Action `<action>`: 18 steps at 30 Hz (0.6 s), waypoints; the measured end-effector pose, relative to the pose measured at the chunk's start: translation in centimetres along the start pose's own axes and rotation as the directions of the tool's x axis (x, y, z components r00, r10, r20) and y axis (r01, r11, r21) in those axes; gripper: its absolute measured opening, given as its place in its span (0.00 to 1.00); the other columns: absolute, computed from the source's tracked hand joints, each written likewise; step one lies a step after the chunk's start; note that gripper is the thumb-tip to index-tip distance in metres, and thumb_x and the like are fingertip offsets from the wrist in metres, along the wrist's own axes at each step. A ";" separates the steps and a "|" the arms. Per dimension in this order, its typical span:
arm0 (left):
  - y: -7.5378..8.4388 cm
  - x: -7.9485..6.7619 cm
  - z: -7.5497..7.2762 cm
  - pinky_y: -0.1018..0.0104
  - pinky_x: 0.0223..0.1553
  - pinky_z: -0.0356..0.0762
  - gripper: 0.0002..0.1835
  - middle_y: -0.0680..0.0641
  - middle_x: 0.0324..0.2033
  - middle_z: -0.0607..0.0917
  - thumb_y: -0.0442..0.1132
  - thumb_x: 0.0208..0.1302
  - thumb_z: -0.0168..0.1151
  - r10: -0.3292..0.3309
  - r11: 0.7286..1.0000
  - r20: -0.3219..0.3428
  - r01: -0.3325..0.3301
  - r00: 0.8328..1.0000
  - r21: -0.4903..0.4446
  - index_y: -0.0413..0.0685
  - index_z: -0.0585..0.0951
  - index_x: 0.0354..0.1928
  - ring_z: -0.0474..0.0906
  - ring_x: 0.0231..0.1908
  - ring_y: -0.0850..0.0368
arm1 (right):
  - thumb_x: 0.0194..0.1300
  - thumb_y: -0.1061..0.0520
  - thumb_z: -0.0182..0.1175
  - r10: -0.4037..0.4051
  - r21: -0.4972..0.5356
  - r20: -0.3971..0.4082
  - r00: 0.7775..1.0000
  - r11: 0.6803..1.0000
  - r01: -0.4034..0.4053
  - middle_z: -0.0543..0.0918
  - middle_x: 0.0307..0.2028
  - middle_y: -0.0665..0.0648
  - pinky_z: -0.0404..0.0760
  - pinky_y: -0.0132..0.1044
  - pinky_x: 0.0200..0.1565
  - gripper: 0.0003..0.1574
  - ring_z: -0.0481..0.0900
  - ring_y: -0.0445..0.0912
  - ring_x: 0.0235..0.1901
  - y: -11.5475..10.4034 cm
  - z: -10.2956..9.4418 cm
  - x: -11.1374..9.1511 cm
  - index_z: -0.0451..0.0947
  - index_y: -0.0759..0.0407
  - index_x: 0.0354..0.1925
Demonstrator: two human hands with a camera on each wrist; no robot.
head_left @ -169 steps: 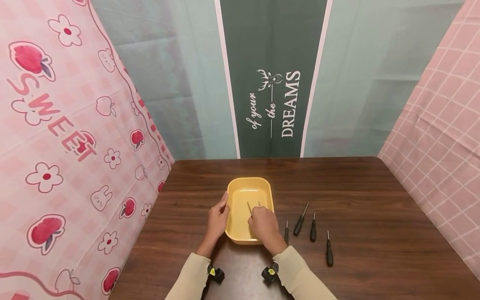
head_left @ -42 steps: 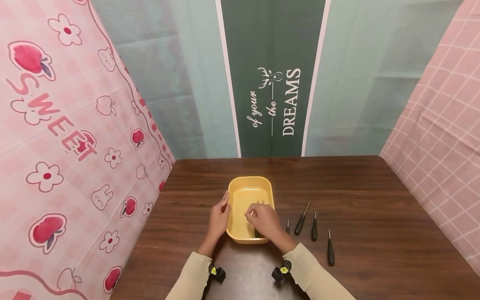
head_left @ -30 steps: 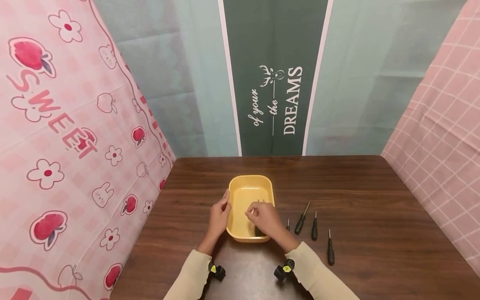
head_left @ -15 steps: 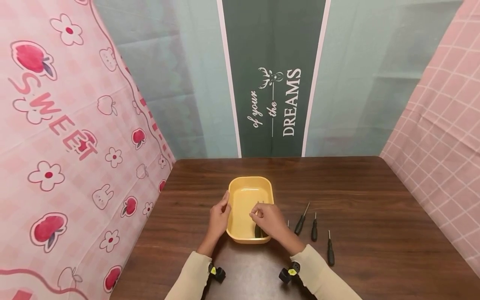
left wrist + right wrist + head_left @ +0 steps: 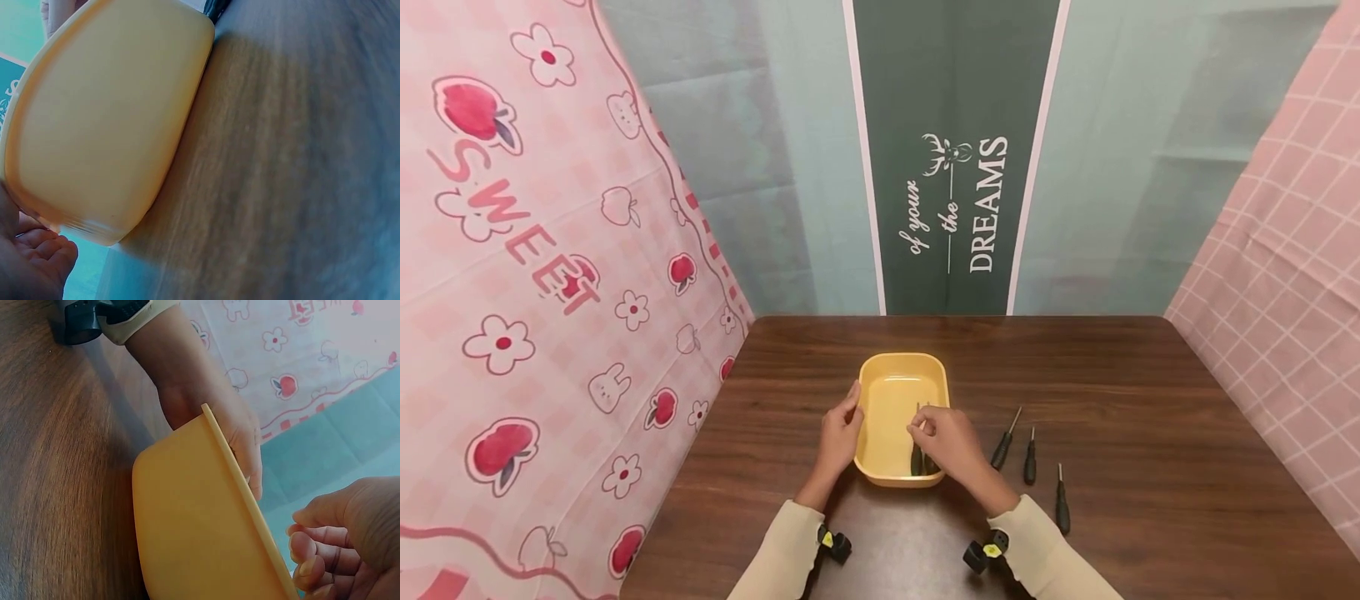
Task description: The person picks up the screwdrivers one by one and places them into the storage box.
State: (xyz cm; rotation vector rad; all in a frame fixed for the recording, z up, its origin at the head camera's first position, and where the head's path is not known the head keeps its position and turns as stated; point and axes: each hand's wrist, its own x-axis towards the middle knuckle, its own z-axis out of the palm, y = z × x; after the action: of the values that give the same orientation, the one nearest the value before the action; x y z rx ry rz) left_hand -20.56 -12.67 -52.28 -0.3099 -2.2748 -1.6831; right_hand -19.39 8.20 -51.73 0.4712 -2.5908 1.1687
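Well to the left of the yellow tub, a pink printed cloth hangs beside the dark wooden worktop. At the tub's left wall, the left hand grips the rim. The tub itself stands upright on the worktop; it looks like smooth, fairly stiff plastic, probably light enough to slide when nudged, so the rim is a sound place to hold it.

Inside the tub, along its right wall, lie a black-handled screwdriver and a second screwdriver, side by side, with their shafts pointing toward the tub's far end. Over them, at the tub's right side, the right hand has loosely bent fingers and holds nothing.

On the worktop right of the tub come three more: a slanted screwdriver nearest it, a short screwdriver just beyond, and an outer screwdriver farthest right and closer to the person. All seem rigid, small and light, hardly fragile; their round handles may roll, so the thick black grip is the part to take, rather than the thin, likely slick metal shaft.
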 end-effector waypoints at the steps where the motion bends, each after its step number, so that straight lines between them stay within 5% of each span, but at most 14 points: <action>1: 0.0 0.0 0.0 0.51 0.68 0.62 0.21 0.29 0.65 0.71 0.21 0.71 0.52 -0.001 1.000 0.002 0.001 1.000 -0.001 0.21 0.70 0.64 0.67 0.68 0.37 | 0.60 0.59 0.73 0.001 -0.002 -0.001 1.000 1.000 -0.001 0.74 0.16 0.39 0.70 0.30 0.21 0.09 0.68 0.34 0.17 0.0 -0.1 0.0 0.84 0.48 0.26; 18: -0.3 -0.1 0.2 0.50 0.69 0.60 0.21 0.30 0.66 0.71 0.20 0.71 0.51 -0.011 1.000 -0.010 0.011 1.000 -0.007 0.21 0.70 0.64 0.66 0.69 0.39 | 0.59 0.57 0.71 0.072 -0.016 -0.011 0.997 0.997 -0.072 0.75 0.16 0.39 0.71 0.31 0.21 0.09 0.70 0.35 0.17 0.5 -1.1 -0.6 0.83 0.46 0.25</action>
State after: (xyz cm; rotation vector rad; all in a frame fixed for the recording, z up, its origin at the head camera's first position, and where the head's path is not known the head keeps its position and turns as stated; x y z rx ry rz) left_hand -20.62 -12.55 -52.67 -0.2896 -2.2681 -1.6944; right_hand -18.94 9.45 -51.60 0.3705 -2.6267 1.1679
